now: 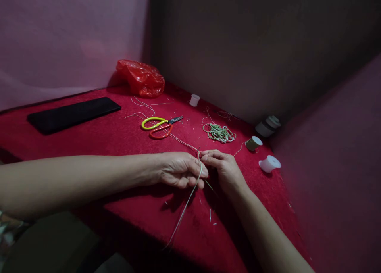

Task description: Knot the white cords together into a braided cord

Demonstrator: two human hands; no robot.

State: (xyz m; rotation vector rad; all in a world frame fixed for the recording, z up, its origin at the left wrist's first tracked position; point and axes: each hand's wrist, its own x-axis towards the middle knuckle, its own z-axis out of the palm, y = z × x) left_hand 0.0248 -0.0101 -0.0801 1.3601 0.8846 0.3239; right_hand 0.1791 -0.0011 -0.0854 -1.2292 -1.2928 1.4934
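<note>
My left hand (181, 170) and my right hand (224, 166) meet over the red cloth table (113, 142), fingertips almost touching. Both pinch a pale cord (190, 193). The cord runs back from the pinch toward the scissors (160, 125) and hangs forward over the table's front edge. The fingers of both hands are curled closed round the cord. The scissors, with one yellow and one orange handle, lie shut behind my left hand.
A heap of green and white beaded cord (219, 133) lies behind my right hand. Spools (269, 163) (253, 143) (268, 126) (194, 100) stand along the right and back. A red plastic bag (141, 77) sits in the corner, a flat black pad (73, 114) at the left. Cord scraps are scattered about.
</note>
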